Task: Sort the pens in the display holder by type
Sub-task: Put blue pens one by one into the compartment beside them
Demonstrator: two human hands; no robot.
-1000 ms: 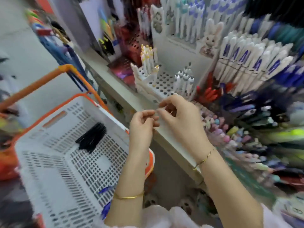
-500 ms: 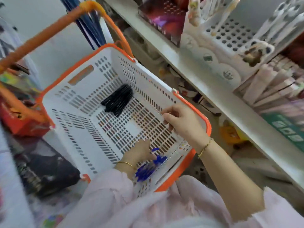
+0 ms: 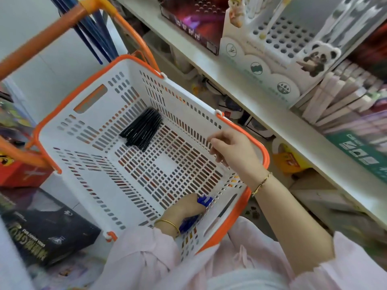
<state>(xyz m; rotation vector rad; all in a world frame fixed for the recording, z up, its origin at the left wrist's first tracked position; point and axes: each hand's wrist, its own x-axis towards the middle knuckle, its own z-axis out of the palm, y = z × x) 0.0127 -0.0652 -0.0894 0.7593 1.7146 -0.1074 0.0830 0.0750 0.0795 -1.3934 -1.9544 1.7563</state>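
Several blue pens (image 3: 204, 200) at basket (image 3: 52, 139) corner

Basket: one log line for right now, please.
left hand grips blue pens, basket near corner | right hand over basket wall, apparently empty | black pens on basket floor

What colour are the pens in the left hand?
Blue pens; the head view shows them best.

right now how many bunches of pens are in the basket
2. A black bunch lies on the basket floor at the far end; a blue bunch is at the near corner, gripped by the left hand. Loose pens under that hand may be hidden.
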